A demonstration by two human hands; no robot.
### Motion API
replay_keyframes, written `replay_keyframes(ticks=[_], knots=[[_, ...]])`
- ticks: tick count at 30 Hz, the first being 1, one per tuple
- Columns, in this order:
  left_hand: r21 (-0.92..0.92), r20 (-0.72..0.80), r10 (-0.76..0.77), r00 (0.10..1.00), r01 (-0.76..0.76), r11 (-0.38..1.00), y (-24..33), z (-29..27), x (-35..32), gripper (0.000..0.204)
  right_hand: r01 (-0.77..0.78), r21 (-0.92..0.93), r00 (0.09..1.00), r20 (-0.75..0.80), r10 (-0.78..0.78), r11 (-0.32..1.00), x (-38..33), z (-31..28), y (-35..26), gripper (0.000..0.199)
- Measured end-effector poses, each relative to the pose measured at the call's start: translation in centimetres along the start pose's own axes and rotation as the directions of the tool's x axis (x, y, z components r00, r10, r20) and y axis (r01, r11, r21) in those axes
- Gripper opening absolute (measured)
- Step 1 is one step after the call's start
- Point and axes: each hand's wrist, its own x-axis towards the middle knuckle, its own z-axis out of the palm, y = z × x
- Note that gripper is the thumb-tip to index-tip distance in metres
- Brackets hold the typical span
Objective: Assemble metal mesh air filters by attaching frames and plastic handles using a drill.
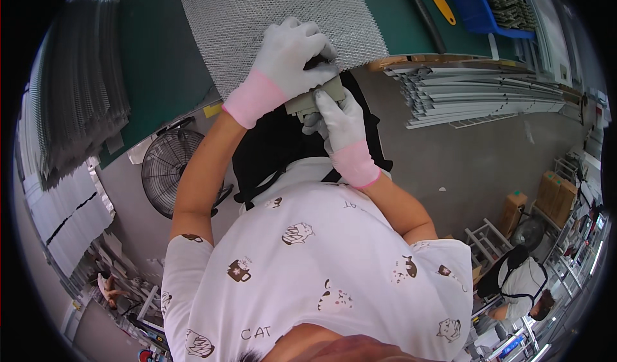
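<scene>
A silver wire mesh sheet (257, 8) lies on the green tabletop and reaches to its near edge. My left hand (289, 53), in a white glove with a pink cuff, rests at the mesh's near right part, fingers curled and thumb bent toward them. What its fingertips pinch is hidden. Just below it, my right hand (340, 121), gloved alike, grips a small stack of flat grey-green pieces (299, 107) between thumb and fingers. The stack is just off the table's edge, close under my left thumb; whether they touch I cannot tell.
A blue bin (472, 8) of grey-green pieces stands at the far right, near a yellow-handled tool (438, 0) and a black bar (424, 15). Mesh strips (83, 79) are stacked at left. A floor fan (170, 169) and white profiles (475, 95) flank me. Another person (520, 278) works behind.
</scene>
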Motion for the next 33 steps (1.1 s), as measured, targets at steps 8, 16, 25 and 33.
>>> replay_keyframes(ticks=[8,16,25,33], knots=[[0.031,-0.014,0.025,1.000,-0.024,0.999,0.1,-0.1,0.0,0.015,0.003,0.068,0.995,0.097,-0.010,0.998,0.8,-1.2,0.5,0.028],[-0.001,0.032,-0.005,0.999,0.005,1.000,-0.6,0.1,-0.1,0.009,-0.009,0.039,0.974,0.228,-0.001,0.999,1.8,-1.3,-0.7,0.029],[0.264,-0.051,-0.034,0.998,0.047,0.963,-2.3,-4.2,-0.8,0.038,-0.125,0.025,0.988,0.099,0.122,0.992,1.8,-1.3,-1.9,0.032],[0.587,0.129,-0.145,0.981,0.042,0.808,-0.1,-1.6,-3.0,0.052,-0.063,0.057,0.995,0.080,0.058,0.996,-1.1,-3.2,-0.7,0.026]])
